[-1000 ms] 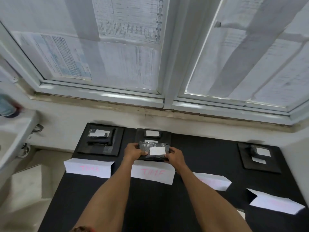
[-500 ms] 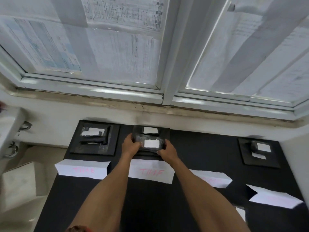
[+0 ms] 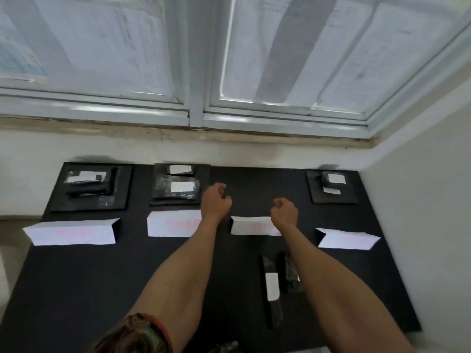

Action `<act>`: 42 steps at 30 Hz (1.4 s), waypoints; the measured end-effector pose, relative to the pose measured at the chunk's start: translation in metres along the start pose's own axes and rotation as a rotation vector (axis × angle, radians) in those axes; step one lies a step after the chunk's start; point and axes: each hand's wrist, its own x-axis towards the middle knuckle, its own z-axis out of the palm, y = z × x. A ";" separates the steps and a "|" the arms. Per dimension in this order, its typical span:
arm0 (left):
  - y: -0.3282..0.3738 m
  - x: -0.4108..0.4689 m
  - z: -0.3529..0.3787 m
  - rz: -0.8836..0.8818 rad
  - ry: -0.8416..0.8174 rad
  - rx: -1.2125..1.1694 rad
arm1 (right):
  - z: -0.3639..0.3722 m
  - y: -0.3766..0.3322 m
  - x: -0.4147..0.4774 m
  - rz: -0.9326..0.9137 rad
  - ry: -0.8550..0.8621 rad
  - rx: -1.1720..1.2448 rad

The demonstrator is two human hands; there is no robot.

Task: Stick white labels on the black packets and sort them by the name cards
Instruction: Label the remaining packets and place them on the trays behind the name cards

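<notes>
The left hand (image 3: 216, 202) and the right hand (image 3: 284, 211) hover over the black table (image 3: 76, 289), fingers loosely curled and holding nothing, while the labelled black packet (image 3: 182, 187) lies on the second tray (image 3: 204, 174), just behind its name card (image 3: 174, 224).

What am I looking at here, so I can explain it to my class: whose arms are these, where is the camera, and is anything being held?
There is no machine here. These are one person's bare arms, filmed by a camera worn on the head that looks forward and down. The left hand and right hand hover above a black table, fingers loosely curled, holding nothing. Four folded white name cards stand in a row. Behind three of them lie black trays carrying black packets with white labels. One more labelled packet lies nearer the person, beside the right forearm.
</notes>
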 end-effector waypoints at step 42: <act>0.041 0.032 0.120 -0.821 0.003 -0.679 | -0.005 -0.031 0.081 -0.287 -0.456 -0.113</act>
